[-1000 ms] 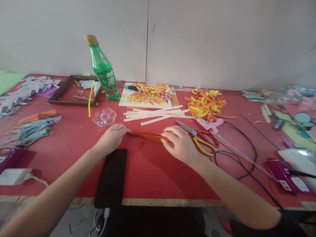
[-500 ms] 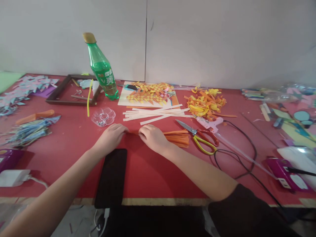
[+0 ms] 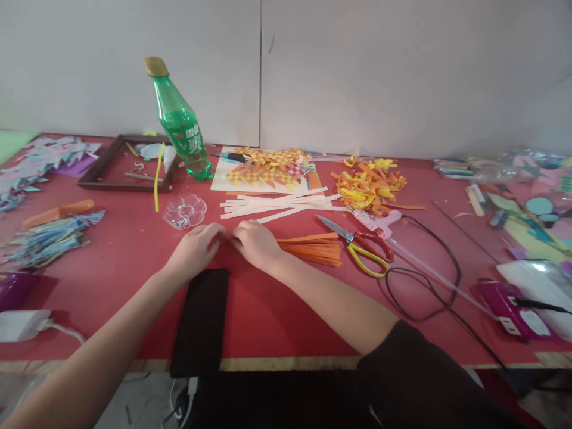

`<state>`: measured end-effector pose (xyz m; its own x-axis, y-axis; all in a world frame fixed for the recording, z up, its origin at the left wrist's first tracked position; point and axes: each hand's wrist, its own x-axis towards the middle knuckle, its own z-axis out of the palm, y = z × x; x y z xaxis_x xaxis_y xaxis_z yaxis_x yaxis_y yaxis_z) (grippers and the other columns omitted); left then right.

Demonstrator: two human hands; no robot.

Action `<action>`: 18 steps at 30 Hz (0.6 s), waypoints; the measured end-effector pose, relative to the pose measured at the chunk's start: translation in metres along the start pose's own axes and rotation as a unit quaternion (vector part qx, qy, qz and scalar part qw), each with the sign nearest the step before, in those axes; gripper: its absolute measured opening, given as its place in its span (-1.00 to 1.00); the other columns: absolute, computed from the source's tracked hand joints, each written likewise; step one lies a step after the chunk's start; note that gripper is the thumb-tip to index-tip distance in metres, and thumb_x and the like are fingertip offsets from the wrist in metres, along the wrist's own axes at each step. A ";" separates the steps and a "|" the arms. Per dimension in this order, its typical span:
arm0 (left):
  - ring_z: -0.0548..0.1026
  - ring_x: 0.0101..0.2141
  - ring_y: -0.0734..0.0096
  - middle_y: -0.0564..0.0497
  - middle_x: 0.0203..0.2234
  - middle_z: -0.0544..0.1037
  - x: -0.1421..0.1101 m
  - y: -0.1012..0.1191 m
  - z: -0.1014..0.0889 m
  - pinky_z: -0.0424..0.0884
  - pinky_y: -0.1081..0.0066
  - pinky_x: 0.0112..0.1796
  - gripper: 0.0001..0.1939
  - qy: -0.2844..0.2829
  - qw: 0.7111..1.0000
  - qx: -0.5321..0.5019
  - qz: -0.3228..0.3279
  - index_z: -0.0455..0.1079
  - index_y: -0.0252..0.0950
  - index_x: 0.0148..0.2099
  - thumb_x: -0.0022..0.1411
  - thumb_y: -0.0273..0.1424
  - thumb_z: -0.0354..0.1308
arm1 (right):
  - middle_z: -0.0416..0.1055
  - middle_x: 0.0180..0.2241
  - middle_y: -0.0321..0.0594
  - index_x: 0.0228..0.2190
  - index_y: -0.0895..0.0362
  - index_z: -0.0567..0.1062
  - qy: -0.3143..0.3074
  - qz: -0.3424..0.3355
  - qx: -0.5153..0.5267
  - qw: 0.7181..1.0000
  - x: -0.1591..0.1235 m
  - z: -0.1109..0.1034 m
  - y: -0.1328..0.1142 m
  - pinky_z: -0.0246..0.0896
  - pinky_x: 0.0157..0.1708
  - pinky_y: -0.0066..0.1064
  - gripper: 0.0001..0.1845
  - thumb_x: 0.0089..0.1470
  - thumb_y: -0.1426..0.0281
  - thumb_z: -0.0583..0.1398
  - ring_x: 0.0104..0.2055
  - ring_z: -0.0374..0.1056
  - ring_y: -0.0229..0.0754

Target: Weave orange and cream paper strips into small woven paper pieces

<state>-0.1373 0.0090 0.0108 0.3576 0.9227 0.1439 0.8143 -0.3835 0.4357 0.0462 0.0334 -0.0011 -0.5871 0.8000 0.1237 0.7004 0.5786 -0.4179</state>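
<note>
The left hand and right hand, fingertips close together, pinch the left end of the orange strips; these lie on the red table, loose ends fanned just beside the scissors; a phone lies near the left wrist; pale strips lie beyond the hands.

Bottle: is standing right of the frame, perhaps touching.
Scissors: are lying right of the strip bundle.
Phone: is lying on the bench.
</note>
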 end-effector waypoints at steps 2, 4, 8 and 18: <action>0.51 -0.26 0.24 -0.04 -0.33 0.56 0.001 0.000 0.000 0.40 0.33 -0.20 -0.87 0.000 1.000 -0.006 -0.005 0.32 -0.23 -0.25 0.19 -0.46 -0.04 | 0.43 -0.35 -0.17 -0.33 0.17 0.55 -0.003 0.001 0.001 1.000 -0.003 -0.003 0.004 0.12 -0.29 -0.40 -0.84 0.20 0.42 0.16 -0.26 0.29 -0.17; 0.51 -0.28 0.24 -0.03 -0.34 0.55 0.001 -0.001 0.001 0.40 0.33 -0.22 -0.89 0.000 1.000 -0.005 -0.010 0.32 -0.23 -0.26 0.24 -0.38 -0.02 | 0.43 -0.36 -0.18 -0.33 0.17 0.56 -0.001 0.008 -0.001 1.000 -0.009 -0.007 0.010 0.13 -0.28 -0.41 -0.86 0.18 0.41 0.18 -0.25 0.30 -0.17; 0.51 -0.27 0.24 -0.04 -0.33 0.56 0.002 -0.001 0.004 0.40 0.33 -0.22 -0.86 -0.009 1.000 -0.003 -0.001 0.35 -0.25 -0.23 0.27 -0.36 -0.01 | 0.45 -0.35 -0.15 -0.34 0.18 0.57 0.010 0.026 -0.018 0.999 -0.028 -0.013 0.023 0.15 -0.26 -0.40 -0.84 0.19 0.41 0.18 -0.22 0.31 -0.16; 0.51 -0.27 0.30 -0.07 -0.31 0.59 0.004 -0.011 0.005 0.41 0.35 -0.18 -0.68 -0.002 0.996 0.009 0.083 0.52 -0.28 -0.13 0.31 -0.43 -0.08 | 0.43 -0.34 -0.10 -0.32 0.20 0.54 0.024 0.020 -0.108 0.994 -0.076 -0.031 0.055 0.18 -0.21 -0.34 -0.76 0.26 0.47 0.07 -0.24 0.28 -0.12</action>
<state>-0.1427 0.0167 0.0018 0.4904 0.8461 0.2088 0.7514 -0.5319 0.3906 0.1421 0.0089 -0.0056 -0.5401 0.8271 0.1556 0.7971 0.5620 -0.2210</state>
